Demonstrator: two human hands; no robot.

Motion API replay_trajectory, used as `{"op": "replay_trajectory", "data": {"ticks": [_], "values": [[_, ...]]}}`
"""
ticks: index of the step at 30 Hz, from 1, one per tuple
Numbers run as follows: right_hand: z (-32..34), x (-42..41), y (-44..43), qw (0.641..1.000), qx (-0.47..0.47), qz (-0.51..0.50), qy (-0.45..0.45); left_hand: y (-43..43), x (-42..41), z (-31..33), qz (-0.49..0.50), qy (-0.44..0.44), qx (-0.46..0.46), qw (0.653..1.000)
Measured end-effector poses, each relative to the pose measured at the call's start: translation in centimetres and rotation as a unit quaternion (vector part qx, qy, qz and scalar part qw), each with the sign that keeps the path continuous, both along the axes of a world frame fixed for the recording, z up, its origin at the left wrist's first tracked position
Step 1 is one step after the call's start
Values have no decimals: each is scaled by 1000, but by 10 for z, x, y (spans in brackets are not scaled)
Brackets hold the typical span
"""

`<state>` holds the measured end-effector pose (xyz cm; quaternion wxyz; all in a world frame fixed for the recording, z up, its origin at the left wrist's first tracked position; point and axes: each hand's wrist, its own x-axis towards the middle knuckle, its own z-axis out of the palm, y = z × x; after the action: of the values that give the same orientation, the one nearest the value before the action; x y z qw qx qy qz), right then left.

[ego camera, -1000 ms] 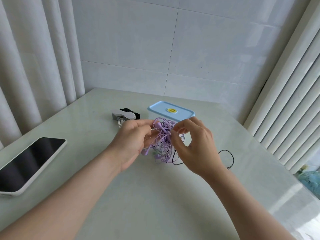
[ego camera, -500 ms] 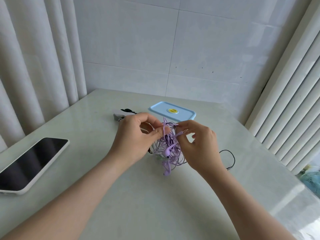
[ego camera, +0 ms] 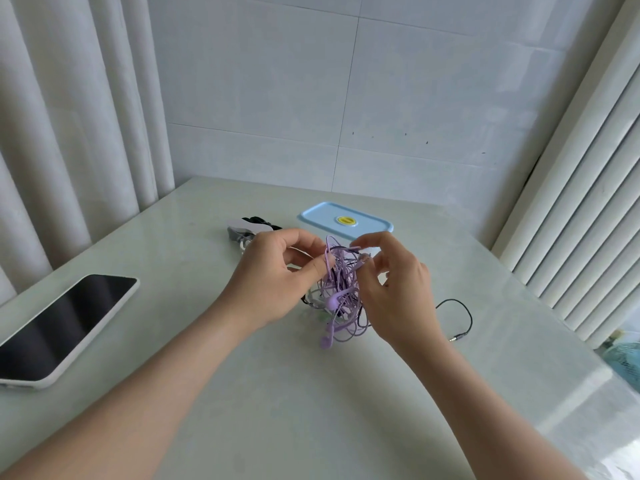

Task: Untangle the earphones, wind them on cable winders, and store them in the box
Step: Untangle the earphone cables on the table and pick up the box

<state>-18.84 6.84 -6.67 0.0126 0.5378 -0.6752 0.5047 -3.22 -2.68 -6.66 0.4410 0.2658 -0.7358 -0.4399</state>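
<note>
We saw the left hand (ego camera: 277, 275) pinching a loop at the top of the tangled purple earphones (ego camera: 341, 296) between thumb and forefinger. The right hand (ego camera: 394, 292) had its fingers curled in on strands at the other side of the knot. The bundle was held up between the two hands, over the middle of the pale tabletop (ego camera: 311, 393). Its loops and earbuds hung down towards the surface, though we could not tell whether the lowest bud touched it. A black cable (ego camera: 465, 311) ran out of the tangle behind the right hand and lay curved on the tabletop, ending in a metal plug (ego camera: 457, 338).

Just behind the hands stood the box (ego camera: 346, 221), its light blue lid on and bearing a yellow sticker. To its left lay the cable winders (ego camera: 247, 228), white and black, partly hidden by the left hand. A phone (ego camera: 65, 323) with a dark screen rested well apart at the left edge. Curtains (ego camera: 69, 133) hung at the left, in front of a tiled wall (ego camera: 415, 98).
</note>
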Motion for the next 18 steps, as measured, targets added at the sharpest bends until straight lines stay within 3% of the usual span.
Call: {"op": "replay_trajectory", "data": {"ticks": [7, 10, 13, 18], "values": [[7, 6, 2, 995, -79, -18, -50, 1, 2, 4, 12, 36, 52, 998], [9, 15, 6, 992, -124, 9, 24, 3, 1, 3, 4, -8, -17, 1000], [2, 23, 4, 989, -99, 15, 110, 6, -2, 2, -19, -37, -47, 998], [-2, 16, 0, 993, -89, -28, 78, 4, 1, 3, -46, 3, 58, 997]]}}
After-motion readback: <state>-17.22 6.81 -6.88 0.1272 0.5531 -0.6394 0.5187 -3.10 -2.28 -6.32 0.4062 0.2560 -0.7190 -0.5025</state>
